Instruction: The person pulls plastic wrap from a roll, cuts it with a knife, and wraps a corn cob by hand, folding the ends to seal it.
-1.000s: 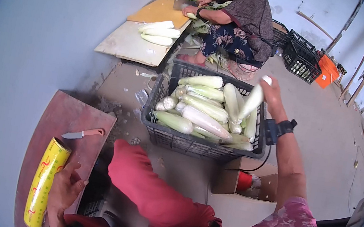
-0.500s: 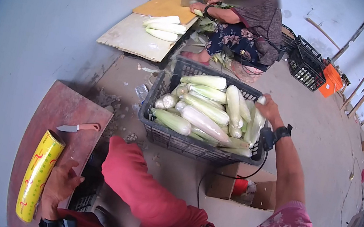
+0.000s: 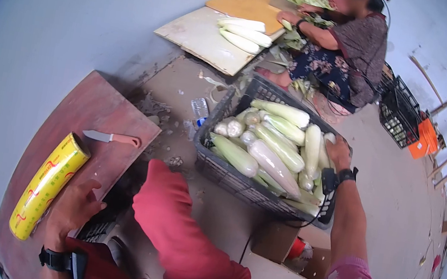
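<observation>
My right hand reaches over the right rim of a black plastic crate, its fingers curled round a pale celtuce stem. Several more celtuce stems fill the crate, some of them shiny with clear film. Over the edge of a red board, my left hand is empty, with fingers loosely bent and thumb apart. Just left of it lies a yellow printed roll of cling film. A knife with a pinkish handle rests farther up the board.
A co-worker sits beyond the crate, hands at a yellow cutting board. Several peeled stems lie on a pale board. An open cardboard box stands on the floor near the crate. Black crates and an orange container are far right.
The view has turned, shifting the far scene right. My right hand has kept hold of the celtuce stem at the crate's right side. My left hand remains beside the roll.
</observation>
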Tool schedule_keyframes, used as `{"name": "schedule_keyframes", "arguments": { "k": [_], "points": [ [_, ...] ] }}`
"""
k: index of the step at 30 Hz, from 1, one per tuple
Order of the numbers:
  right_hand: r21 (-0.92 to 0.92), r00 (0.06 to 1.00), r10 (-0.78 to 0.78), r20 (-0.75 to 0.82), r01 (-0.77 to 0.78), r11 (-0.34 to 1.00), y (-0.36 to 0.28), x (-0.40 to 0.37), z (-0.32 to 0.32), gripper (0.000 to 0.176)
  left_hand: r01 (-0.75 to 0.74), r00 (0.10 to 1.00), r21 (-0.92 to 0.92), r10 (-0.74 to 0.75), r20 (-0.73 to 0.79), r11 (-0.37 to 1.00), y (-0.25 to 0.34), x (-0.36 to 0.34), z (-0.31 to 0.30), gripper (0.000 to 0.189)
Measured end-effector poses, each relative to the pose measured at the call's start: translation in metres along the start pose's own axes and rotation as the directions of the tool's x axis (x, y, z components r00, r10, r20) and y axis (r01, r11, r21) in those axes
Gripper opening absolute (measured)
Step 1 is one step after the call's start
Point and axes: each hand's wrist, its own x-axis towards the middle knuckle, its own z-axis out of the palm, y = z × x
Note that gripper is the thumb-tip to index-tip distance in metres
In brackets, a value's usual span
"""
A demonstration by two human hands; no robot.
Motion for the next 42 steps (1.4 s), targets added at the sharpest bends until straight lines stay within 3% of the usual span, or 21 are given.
{"name": "schedule_keyframes", "arguments": {
  "k": [4,6,8,10,12,14,16,22,24,26,27,29,31,33,36,40,42],
  "points": [
    [-0.017,0.996,-0.034,0.079,0.036,0.999,0.012,0.024,0.01,0.063,-0.016,0.999,0.0,0.016,0.031,1.0,-0.003,0.001,-0.002,0.039],
    [-0.027,0.992,-0.125,0.028,0.125,0.992,0.027,0.042,0.022,0.066,-0.03,0.999,-0.026,0.031,0.009,0.999,-0.008,-0.001,-0.001,0.039],
    [-0.082,0.976,-0.214,-0.043,0.21,0.974,0.033,0.048,0.023,0.052,-0.027,0.999,-0.032,0.026,-0.02,0.999,-0.009,-0.003,-0.001,0.04],
    [0.074,0.96,-0.281,-0.001,0.28,0.957,0.034,0.038,0.012,0.046,-0.021,0.999,-0.022,0.02,-0.036,1.0,-0.012,-0.006,-0.001,0.041],
    [0.054,0.943,-0.328,0.052,0.325,0.944,0.039,0.047,0.005,0.069,-0.013,0.999,0.007,0.014,-0.031,1.0,-0.016,-0.009,-0.003,0.042],
    [-0.009,0.909,-0.392,-0.144,0.395,0.919,0.045,0.063,0.02,0.053,-0.039,0.997,0.047,0.042,-0.067,0.998,-0.022,-0.011,-0.003,0.04],
    [-0.082,0.819,-0.529,-0.221,0.525,0.847,0.054,0.09,0.029,0.039,-0.042,0.995,0.064,0.048,-0.09,0.997,-0.029,-0.017,-0.004,0.04],
    [0.01,0.779,-0.62,-0.099,0.623,0.782,-0.048,0.062,0.011,0.031,-0.019,0.995,0.077,0.026,-0.095,0.997,-0.052,-0.033,-0.006,0.043],
    [0.147,0.735,-0.676,-0.05,0.675,0.723,-0.099,0.03,-0.002,0.036,0.025,0.994,0.096,-0.014,-0.111,0.995,-0.064,-0.038,-0.005,0.045],
    [0.311,0.678,-0.735,-0.001,0.699,0.644,-0.165,-0.051,-0.036,0.027,0.034,0.99,0.098,-0.021,-0.136,0.995,-0.075,-0.045,-0.007,0.045],
    [0.392,0.644,-0.765,0.019,0.699,0.598,-0.199,-0.089,-0.044,0.022,0.04,0.988,0.1,-0.025,-0.15,0.994,-0.079,-0.05,-0.01,0.045],
    [0.468,0.432,-0.901,0.038,0.789,0.398,-0.243,-0.122,-0.042,0.02,0.153,0.977,0.01,-0.15,-0.152,0.988,-0.087,-0.061,-0.017,0.046],
    [0.553,0.288,-0.951,0.114,0.777,0.302,-0.287,-0.176,-0.051,0.023,0.233,0.957,-0.052,-0.238,-0.164,0.971,-0.098,-0.071,-0.026,0.047],
    [0.609,0.065,-0.996,0.056,0.788,0.086,-0.323,-0.228,-0.055,0.023,0.277,0.938,-0.09,-0.29,-0.191,0.956,-0.111,-0.08,-0.036,0.048],
    [0.547,-0.207,-0.967,0.15,0.832,-0.093,-0.37,-0.298,-0.07,0.027,0.303,0.885,-0.071,-0.309,-0.35,0.95,-0.136,-0.09,-0.044,0.047],
    [0.492,-0.375,-0.916,0.142,0.83,-0.263,-0.421,-0.363,-0.052,0.034,0.374,0.819,-0.151,-0.403,-0.409,0.915,-0.163,-0.102,-0.042,0.044],
    [0.405,-0.43,-0.896,0.109,0.842,-0.355,-0.439,-0.388,-0.032,0.039,0.384,0.829,-0.152,-0.413,-0.377,0.911,-0.176,-0.108,-0.025,0.039]
  ]
}}
